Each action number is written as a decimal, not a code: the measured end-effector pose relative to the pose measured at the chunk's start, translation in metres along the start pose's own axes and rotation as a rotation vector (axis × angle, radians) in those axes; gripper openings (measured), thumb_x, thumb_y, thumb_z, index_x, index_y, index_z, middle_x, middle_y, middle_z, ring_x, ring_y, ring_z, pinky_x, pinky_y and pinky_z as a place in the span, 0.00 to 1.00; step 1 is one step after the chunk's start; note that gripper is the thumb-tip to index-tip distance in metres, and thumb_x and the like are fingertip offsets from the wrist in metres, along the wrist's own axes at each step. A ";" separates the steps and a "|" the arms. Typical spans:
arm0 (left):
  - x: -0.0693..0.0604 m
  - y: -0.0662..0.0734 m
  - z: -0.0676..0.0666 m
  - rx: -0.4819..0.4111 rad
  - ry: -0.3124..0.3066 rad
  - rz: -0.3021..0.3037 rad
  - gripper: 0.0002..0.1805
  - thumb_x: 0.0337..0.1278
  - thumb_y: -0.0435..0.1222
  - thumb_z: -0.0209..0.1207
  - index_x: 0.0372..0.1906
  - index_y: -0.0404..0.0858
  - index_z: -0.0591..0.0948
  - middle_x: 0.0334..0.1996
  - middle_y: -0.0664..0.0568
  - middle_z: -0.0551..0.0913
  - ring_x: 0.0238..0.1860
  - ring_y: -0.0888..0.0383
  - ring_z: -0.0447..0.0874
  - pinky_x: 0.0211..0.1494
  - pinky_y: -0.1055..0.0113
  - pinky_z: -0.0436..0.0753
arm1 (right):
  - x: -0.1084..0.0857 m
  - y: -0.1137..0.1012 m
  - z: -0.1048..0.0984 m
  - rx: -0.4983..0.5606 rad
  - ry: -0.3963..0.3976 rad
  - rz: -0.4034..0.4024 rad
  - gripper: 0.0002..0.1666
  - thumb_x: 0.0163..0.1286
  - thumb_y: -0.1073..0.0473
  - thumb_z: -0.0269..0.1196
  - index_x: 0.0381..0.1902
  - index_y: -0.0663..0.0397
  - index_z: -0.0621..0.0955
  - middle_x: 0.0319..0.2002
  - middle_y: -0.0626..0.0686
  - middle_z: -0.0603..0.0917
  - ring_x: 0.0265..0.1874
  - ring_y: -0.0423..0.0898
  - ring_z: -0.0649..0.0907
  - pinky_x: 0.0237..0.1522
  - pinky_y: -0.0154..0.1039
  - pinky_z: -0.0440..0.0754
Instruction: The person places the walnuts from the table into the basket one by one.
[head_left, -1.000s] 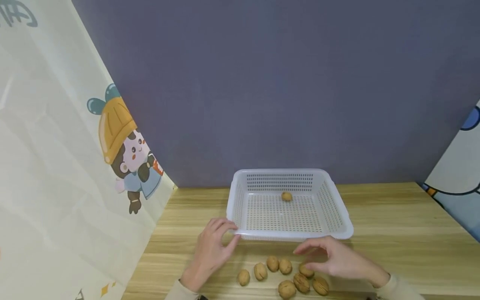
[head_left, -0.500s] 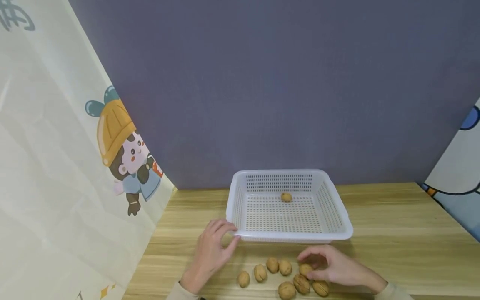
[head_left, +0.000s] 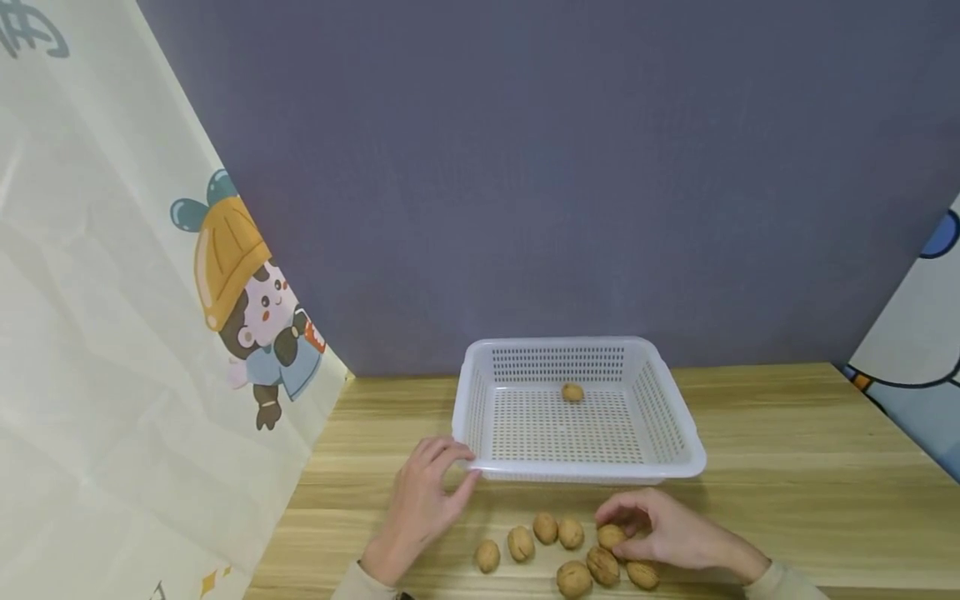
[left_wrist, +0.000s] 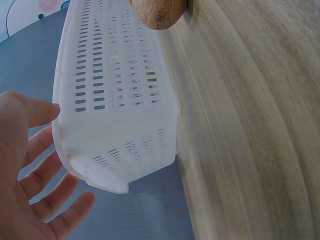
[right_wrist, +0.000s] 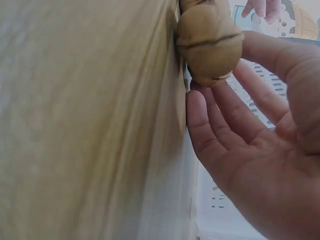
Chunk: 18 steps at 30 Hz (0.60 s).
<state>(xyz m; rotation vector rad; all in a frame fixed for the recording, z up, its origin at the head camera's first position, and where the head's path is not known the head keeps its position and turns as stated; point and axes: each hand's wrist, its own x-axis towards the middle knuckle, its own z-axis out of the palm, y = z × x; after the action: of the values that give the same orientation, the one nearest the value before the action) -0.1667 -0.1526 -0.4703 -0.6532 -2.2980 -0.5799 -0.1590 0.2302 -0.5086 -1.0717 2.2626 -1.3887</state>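
Observation:
In the head view, my left hand (head_left: 423,508) holds the front left corner of a white perforated basket (head_left: 577,472), its thumb and fingertips at the rim (left_wrist: 59,135). One walnut (head_left: 573,392) lies inside, near the back wall. My right hand (head_left: 671,533) grips a walnut (head_left: 611,537) on the table between thumb and fingers, in front of the basket's right part. Several loose walnuts (head_left: 521,543) lie between the hands. The right wrist view shows a nearer walnut (right_wrist: 210,42) partly covering the gripped one and the thumb.
The wood-grain table (head_left: 787,467) meets a dark grey-blue panel (head_left: 562,183) behind the basket. A pale sheet with a cartoon figure (head_left: 273,333) stands along the left, and another printed sheet (head_left: 911,333) borders the right.
My right hand has come down slightly and its fingers have closed around a walnut. The left hand stays at the basket corner.

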 end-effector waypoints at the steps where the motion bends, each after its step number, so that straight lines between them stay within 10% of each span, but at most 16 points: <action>1: 0.000 0.000 0.000 -0.001 -0.001 -0.001 0.13 0.50 0.42 0.78 0.41 0.48 0.89 0.43 0.59 0.89 0.50 0.57 0.87 0.54 0.61 0.90 | 0.000 -0.001 0.000 -0.011 0.007 0.001 0.19 0.69 0.60 0.73 0.56 0.56 0.85 0.50 0.49 0.91 0.48 0.36 0.86 0.48 0.34 0.89; 18: 0.000 0.001 -0.001 -0.005 -0.006 -0.014 0.13 0.50 0.42 0.78 0.41 0.48 0.89 0.43 0.58 0.89 0.50 0.57 0.87 0.54 0.60 0.90 | 0.002 -0.034 -0.010 0.143 -0.027 -0.012 0.18 0.74 0.62 0.69 0.57 0.67 0.84 0.55 0.66 0.88 0.51 0.37 0.88 0.52 0.37 0.91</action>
<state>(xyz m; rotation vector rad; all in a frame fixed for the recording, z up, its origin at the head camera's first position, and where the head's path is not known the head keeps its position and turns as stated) -0.1653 -0.1524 -0.4690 -0.6433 -2.3092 -0.5911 -0.1511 0.2259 -0.4744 -1.0529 2.1058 -1.5056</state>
